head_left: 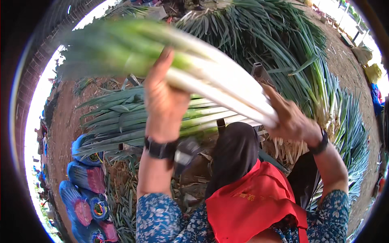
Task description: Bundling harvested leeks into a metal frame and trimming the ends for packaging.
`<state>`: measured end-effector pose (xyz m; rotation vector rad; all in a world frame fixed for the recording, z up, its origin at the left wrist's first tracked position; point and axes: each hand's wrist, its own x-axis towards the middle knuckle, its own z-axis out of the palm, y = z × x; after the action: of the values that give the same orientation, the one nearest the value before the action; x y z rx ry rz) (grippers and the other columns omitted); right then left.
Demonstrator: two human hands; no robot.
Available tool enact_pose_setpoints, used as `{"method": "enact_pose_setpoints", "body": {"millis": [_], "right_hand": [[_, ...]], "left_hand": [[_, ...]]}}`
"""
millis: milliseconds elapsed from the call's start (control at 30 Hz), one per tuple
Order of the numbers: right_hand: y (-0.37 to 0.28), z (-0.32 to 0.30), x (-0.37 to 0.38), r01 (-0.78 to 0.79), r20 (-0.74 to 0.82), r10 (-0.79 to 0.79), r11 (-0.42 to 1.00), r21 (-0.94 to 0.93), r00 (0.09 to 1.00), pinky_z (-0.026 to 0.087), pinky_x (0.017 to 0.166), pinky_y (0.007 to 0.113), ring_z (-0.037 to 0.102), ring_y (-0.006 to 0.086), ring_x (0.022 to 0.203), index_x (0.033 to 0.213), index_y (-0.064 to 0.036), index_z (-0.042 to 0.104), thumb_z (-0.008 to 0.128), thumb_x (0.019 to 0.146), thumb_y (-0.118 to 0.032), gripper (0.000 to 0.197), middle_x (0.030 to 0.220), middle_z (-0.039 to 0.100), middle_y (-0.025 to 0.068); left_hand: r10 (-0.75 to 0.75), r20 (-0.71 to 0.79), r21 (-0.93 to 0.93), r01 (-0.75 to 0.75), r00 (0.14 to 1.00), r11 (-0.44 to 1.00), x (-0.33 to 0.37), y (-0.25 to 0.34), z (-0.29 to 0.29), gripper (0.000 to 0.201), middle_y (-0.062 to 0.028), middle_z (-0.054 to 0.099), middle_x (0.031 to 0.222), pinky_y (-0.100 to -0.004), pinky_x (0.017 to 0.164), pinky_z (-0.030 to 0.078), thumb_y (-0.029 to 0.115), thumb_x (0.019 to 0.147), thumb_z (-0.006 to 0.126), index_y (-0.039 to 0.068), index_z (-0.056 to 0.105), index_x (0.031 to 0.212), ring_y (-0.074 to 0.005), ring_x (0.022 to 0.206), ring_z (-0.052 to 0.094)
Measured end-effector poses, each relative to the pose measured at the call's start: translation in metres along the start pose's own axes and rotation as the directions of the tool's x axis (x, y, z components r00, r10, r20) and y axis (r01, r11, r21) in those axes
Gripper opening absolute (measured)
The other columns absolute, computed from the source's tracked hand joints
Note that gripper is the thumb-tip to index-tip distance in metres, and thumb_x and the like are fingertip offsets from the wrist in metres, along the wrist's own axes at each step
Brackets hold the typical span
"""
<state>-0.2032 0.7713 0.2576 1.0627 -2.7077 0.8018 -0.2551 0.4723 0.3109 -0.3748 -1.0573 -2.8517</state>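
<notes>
Dirt ground (342,54), leeks (221,77) in both hands (166,103) (292,117)

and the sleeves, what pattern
The sleeves are blue with a white floral print, best in the head view.

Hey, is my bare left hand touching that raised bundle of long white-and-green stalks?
Touching. The head view shows it: the bare left hand grips the raised bundle of long white-and-green stalks, one digit lying across them.

Small yellow lettering (248,197) marks the red apron (253,214), too small to read.
</notes>
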Motion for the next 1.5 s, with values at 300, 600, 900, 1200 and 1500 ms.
{"method": "enact_pose_setpoints", "body": {"millis": [300, 600, 900, 1200, 1500], "right_hand": [[0.138, 0.136, 0.088, -0.325, 0.463, 0.454, 0.885, -0.334, 0.762, 0.027, 0.114, 0.049, 0.033, 0.0363, 0.138, 0.152, -0.0148, 0.026, 0.077, 0.074, -0.027, 0.094, 0.147, 0.040, 0.0169], [0.154, 0.151, 0.059, -0.377, 0.308, 0.374, 0.925, -0.052, 0.875, 0.022, 0.115, 0.046, 0.034, 0.0336, 0.137, 0.144, -0.0099, 0.039, 0.075, 0.077, -0.040, 0.082, 0.145, 0.043, 0.0168], [0.156, 0.145, 0.085, -0.412, 0.387, 0.409, 0.908, -0.081, 0.826, 0.032, 0.107, 0.047, 0.048, 0.0358, 0.127, 0.135, -0.0049, 0.050, 0.057, 0.091, -0.051, 0.064, 0.133, 0.055, 0.0191], [0.158, 0.150, 0.114, -0.434, 0.456, 0.330, 0.889, 0.144, 0.827, 0.043, 0.101, 0.043, 0.053, 0.0350, 0.118, 0.133, -0.0039, 0.052, 0.077, 0.075, -0.046, 0.076, 0.124, 0.056, 0.0182], [0.199, 0.144, 0.148, -0.354, 0.397, 0.286, 0.929, 0.106, 0.872, 0.047, 0.094, 0.039, 0.062, 0.0300, 0.108, 0.120, -0.0083, 0.064, 0.071, 0.083, -0.042, 0.051, 0.116, 0.066, 0.0135]], "left_hand": [[-0.669, -0.330, 0.504, 0.723, 0.667, 0.472, -0.070, -0.055, -0.123, 0.027, -0.0140, 0.067, 0.105, -0.0341, 0.079, 0.056, 0.015, 0.090, 0.067, -0.001, 0.064, 0.111, -0.0268, 0.084, 0.068], [-0.586, 0.014, 0.754, -0.393, 0.810, -0.526, 0.029, -0.047, -0.147, 0.076, -0.0173, 0.035, 0.151, -0.0464, 0.118, 0.022, 0.054, 0.086, 0.062, 0.003, 0.046, 0.139, -0.0344, 0.144, 0.025], [-0.541, 0.045, 0.772, -0.373, 0.840, -0.515, 0.093, -0.075, -0.215, 0.085, -0.0185, 0.049, 0.134, -0.0498, 0.109, 0.029, 0.068, 0.082, 0.056, 0.005, 0.048, 0.138, -0.0354, 0.129, 0.039], [-0.635, -0.003, 0.596, -0.508, 0.773, -0.621, 0.083, -0.072, -0.181, 0.067, -0.0193, 0.061, 0.096, -0.0452, 0.087, 0.042, 0.064, 0.083, 0.058, -0.001, 0.058, 0.100, -0.0350, 0.096, 0.056], [-0.513, 0.136, 0.713, -0.443, 0.847, -0.543, 0.085, -0.075, -0.170, 0.052, -0.0214, 0.061, 0.107, -0.0469, 0.086, 0.046, 0.042, 0.089, 0.063, 0.003, 0.053, 0.122, -0.0382, 0.100, 0.059]]}}
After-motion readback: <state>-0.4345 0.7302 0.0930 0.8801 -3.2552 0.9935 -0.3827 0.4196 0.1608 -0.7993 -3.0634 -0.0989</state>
